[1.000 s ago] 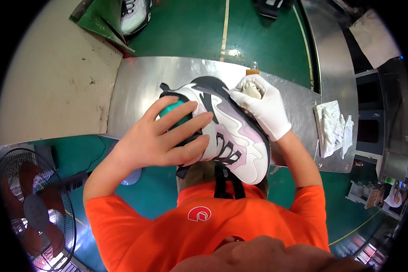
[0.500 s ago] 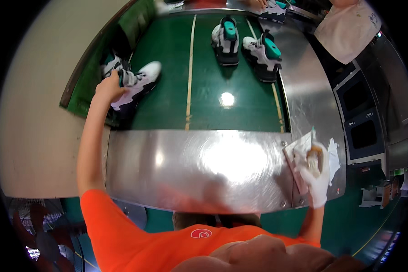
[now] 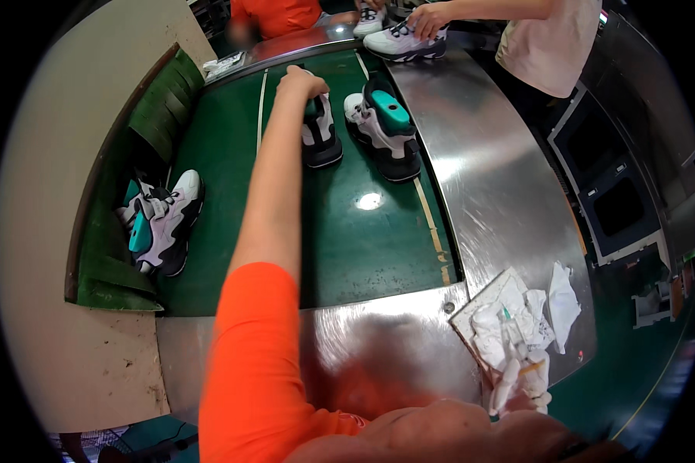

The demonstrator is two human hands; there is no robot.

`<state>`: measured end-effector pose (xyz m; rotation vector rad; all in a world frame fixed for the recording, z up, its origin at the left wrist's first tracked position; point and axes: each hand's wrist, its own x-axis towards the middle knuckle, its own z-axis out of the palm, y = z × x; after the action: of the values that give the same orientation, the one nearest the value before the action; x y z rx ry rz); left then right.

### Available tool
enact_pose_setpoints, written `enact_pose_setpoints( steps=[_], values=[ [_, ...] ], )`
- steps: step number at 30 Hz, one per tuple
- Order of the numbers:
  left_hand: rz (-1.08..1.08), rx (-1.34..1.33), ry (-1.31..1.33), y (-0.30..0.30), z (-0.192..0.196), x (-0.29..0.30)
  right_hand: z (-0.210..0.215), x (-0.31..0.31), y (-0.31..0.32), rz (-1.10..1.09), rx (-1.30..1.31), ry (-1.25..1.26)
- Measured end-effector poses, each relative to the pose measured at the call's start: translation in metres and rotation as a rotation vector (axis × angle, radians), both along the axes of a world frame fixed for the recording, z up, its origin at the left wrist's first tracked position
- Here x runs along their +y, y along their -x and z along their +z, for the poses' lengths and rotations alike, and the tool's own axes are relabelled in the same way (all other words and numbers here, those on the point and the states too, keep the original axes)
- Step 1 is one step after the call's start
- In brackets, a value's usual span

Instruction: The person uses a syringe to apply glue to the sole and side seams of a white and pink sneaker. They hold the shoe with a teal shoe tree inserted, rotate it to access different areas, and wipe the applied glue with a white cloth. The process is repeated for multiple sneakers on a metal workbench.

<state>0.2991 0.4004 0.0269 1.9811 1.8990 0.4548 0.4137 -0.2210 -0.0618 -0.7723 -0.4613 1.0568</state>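
Observation:
My bare left hand [image 3: 303, 82] reaches far over the green belt, its fingers curled around the upper part of a white and black sneaker [image 3: 321, 133]. That shoe stands heel toward me, partly behind my hand. Right beside it is another sneaker [image 3: 381, 131] with a teal insert in its opening. At the left, a sneaker [image 3: 171, 224] lies on its side against the green flaps, with a second shoe partly hidden behind it. My right hand [image 3: 522, 382], in a white glove, is closed around a slim clear tool with a green tip [image 3: 506, 315], above crumpled white cloths [image 3: 510, 301].
A metal rim [image 3: 471, 162] frames the green belt [image 3: 347, 255]. Across the far right corner, another person's hands [image 3: 432, 19] hold a white sneaker [image 3: 403, 42]. A person in orange [image 3: 274, 15] is at the far end. A dark cabinet [image 3: 614, 185] stands to the right.
My left hand has left the sneaker at the left and moved right and away onto a standing one. The shoe at the left now rests by the flaps. My view has shifted.

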Motion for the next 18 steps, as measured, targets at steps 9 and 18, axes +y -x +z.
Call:
enact_pose_setpoints(
  steps=[9, 18],
  values=[
    [-0.369, -0.151, -0.469, 0.128, 0.038, -0.183, 0.014, 0.016, 0.01, 0.063, -0.145, -0.064],
    [-1.189, 0.142, -0.759, 0.251, 0.059, -0.46, 0.07, -0.024, 0.031, 0.111, -0.63, 0.206]
  ],
)
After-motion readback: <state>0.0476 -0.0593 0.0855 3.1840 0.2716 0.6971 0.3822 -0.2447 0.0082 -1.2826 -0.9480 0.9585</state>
